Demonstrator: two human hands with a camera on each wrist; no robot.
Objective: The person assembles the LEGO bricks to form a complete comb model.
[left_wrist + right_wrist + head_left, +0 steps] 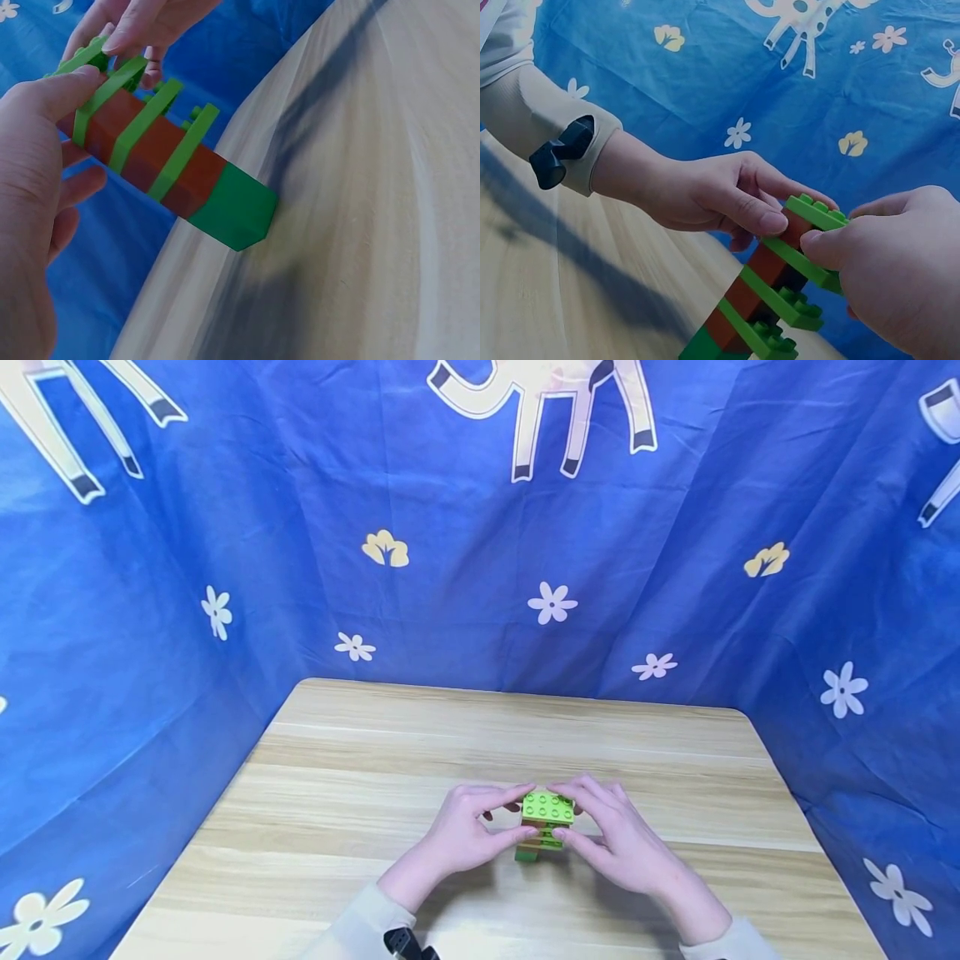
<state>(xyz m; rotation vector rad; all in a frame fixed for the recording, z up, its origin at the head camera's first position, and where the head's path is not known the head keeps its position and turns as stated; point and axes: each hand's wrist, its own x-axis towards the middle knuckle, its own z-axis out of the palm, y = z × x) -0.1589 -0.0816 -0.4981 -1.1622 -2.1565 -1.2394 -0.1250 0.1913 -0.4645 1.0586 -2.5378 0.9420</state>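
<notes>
A toy building-brick tower (547,807) stands on the table. Brown bricks (171,150) alternate in it with light green plates (135,139) that jut out on one side. Its foot is a dark green brick (234,206). My left hand (474,832) holds the tower near the top from the left, with the thumb on the upper brown brick and the index finger at the top plate. From the right, my right hand (621,837) pinches the studded top plate (816,212) and its edge between thumb and fingers. The fingertips behind the tower are partly hidden.
The wood-grain table (360,760) spreads around the tower. Blue cloth (450,610) printed with flowers and animals hangs behind it and along both sides. A black device (564,150) is strapped on the left sleeve at the wrist.
</notes>
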